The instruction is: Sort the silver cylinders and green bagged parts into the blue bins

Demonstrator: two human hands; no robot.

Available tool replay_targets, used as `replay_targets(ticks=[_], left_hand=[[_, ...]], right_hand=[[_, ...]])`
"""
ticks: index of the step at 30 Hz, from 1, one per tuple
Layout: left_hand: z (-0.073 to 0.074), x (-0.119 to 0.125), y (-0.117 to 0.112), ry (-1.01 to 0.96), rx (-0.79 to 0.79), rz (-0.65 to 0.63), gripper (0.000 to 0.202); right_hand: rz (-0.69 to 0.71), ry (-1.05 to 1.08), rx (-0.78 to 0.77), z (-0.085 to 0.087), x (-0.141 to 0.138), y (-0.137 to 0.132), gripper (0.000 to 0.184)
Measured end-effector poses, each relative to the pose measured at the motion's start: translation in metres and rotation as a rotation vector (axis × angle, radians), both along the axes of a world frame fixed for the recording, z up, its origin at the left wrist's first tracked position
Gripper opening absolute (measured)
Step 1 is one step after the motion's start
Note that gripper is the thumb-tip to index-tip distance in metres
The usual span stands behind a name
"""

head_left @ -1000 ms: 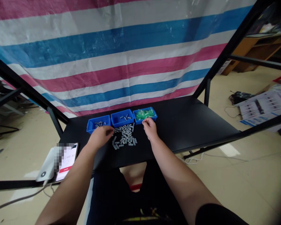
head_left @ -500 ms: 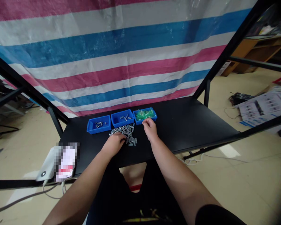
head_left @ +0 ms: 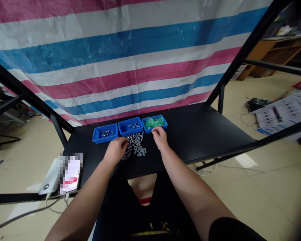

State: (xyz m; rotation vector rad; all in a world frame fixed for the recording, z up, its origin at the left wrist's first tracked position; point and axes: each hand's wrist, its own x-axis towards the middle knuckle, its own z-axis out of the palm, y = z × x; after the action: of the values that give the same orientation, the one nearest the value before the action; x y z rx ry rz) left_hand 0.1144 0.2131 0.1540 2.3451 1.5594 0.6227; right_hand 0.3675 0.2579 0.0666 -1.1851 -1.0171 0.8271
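Note:
My left hand (head_left: 116,149) is at the left side of a loose pile of small grey cylindrical metal pieces (head_left: 136,147). Its fingers are curled together over the edge of the pile, and whatever they grip is hidden. Just in front of the right-hand blue tray (head_left: 165,126), my right hand (head_left: 160,137) is closed in a pinch. Anything between its fingertips is too small to make out. That tray contains green, partly clear small pieces (head_left: 154,122). A middle blue tray (head_left: 124,128) and a left blue tray (head_left: 96,135) each hold several small metal parts.
Everything stands on a black tabletop (head_left: 190,134) framed by black bars. A striped sheet (head_left: 130,67) hangs behind it. At the left front corner lie a white power bank (head_left: 49,177) and a phone (head_left: 71,174) with cables attached.
My left hand has shifted left and slightly up, uncovering more of the pile's lower left part. My right hand stays pinched in nearly the same place.

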Motion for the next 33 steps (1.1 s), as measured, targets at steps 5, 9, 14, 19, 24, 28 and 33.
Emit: replay_targets(ticks=[5,9,14,19,24,28,33], left_hand=[[0.022,-0.046,0.042,0.038,0.170,0.342,0.026],[0.027,-0.054,0.057,0.110,0.113,0.331,0.028],[0.019,-0.020,0.031,0.075,0.011,0.030,0.024],[0.001,0.015,0.004,0.174,-0.108,-0.168,0.020],[-0.010,0.028,-0.001,0.257,-0.053,-0.214,0.023],[-0.004,0.021,0.002,0.243,-0.012,-0.183,0.020],[0.013,-0.018,0.025,0.135,0.161,0.201,0.022]], right_hand=[[-0.002,-0.034,-0.002,-0.002,0.001,0.001,0.016],[0.000,-0.035,0.009,-0.002,0.001,0.001,0.016],[0.000,-0.005,0.021,0.000,0.000,0.000,0.014],[-0.008,-0.017,0.004,0.001,0.001,0.000,0.015],[-0.001,-0.007,0.005,-0.001,0.001,0.000,0.015],[-0.008,-0.005,-0.001,0.000,0.001,0.000,0.015],[-0.002,0.005,-0.010,0.002,0.001,0.000,0.016]])
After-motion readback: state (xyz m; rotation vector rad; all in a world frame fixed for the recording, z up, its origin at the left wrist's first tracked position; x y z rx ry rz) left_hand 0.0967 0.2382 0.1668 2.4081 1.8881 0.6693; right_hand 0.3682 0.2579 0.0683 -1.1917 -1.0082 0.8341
